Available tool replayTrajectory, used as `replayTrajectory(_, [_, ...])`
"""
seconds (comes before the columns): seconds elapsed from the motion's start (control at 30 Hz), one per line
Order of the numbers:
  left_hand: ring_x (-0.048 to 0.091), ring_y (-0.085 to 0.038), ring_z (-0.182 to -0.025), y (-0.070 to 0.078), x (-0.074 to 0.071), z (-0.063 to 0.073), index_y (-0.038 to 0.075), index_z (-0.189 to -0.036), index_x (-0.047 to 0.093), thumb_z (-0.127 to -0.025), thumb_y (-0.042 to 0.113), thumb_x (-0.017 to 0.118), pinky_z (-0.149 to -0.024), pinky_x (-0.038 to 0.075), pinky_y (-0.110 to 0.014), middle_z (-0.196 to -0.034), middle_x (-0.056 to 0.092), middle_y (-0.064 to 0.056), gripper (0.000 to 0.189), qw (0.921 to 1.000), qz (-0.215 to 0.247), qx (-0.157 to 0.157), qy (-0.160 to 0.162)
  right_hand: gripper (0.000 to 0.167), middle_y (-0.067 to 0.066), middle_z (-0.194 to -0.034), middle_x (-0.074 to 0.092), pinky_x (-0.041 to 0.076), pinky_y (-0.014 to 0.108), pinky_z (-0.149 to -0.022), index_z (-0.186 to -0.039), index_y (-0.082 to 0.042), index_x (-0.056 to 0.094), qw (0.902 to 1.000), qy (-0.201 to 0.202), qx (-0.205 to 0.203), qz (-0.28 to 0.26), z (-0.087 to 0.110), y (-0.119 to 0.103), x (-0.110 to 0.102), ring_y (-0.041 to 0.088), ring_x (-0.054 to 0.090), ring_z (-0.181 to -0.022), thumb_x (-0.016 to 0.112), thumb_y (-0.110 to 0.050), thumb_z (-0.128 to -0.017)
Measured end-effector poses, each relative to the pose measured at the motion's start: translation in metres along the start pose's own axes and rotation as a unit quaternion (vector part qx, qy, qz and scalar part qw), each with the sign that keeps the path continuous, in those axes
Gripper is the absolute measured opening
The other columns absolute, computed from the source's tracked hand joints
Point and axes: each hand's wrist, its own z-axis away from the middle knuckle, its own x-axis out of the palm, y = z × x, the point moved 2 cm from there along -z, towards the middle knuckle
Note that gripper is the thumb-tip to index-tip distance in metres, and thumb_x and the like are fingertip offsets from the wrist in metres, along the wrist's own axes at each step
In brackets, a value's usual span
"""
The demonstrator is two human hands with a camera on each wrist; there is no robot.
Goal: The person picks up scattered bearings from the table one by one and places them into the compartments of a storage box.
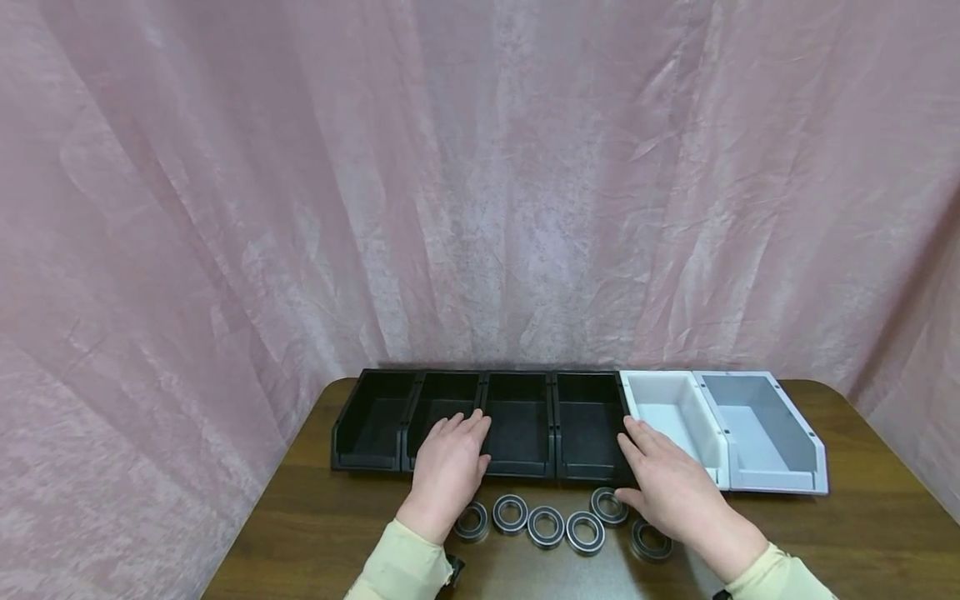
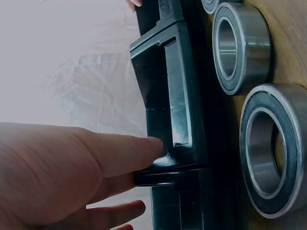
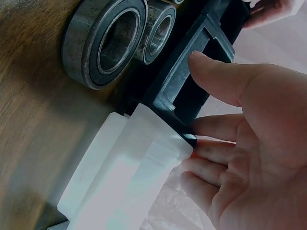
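Note:
My left hand (image 1: 450, 462) is over the front of the black bins (image 1: 517, 467), its fingers extended beside the divider between two of them. In the left wrist view, its thumb (image 2: 129, 152) lies at a black bin's front corner. My right hand (image 1: 667, 475) spreads over the seam where the last black bin meets the white bin (image 1: 716, 442). The right wrist view puts its fingertips (image 3: 204, 125) at that seam, thumb apart. Neither palm holds anything. Several steel ball bearings (image 1: 546, 512) lie on the table below the bins, between the two forearms.
A grey bin (image 1: 795, 482) ends the row at the right. The bins stand side by side along the back of the brown wooden table (image 1: 300, 517). A pink curtain (image 1: 480, 208) hangs behind and around the table.

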Motion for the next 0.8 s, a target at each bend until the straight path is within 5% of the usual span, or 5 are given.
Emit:
replayTrajectory(0.33, [0.069,-0.034,-0.133,-0.0018,0.0032,0.0024,-0.001,-0.141,0.071,-0.088,0.009,0.095,-0.118,0.051,-0.050,-0.147,0.070,-0.018,0.059,0.9995,0.000,0.014,0.030,0.076,0.034,-0.156,0.055,0.046,0.057,-0.120,-0.137,0.015,0.067,0.9998,0.017,-0.006,-0.003,0.0004,-0.0020,0.0020,0.050,0.056,-0.144,0.098,-0.029,-0.083])
replayTrajectory(0.8, [0.070,-0.032,-0.133,-0.0011,0.0008,0.0011,0.000,-0.141,0.072,-0.088,0.015,0.095,-0.116,0.052,-0.047,-0.146,0.070,-0.017,0.060,0.9981,-0.047,0.036,0.013,0.076,0.034,-0.156,0.055,0.046,0.058,-0.120,-0.141,0.015,0.064,0.9997,0.021,-0.002,-0.009,0.0021,-0.0021,0.0020,0.051,0.055,-0.145,0.095,-0.027,-0.087])
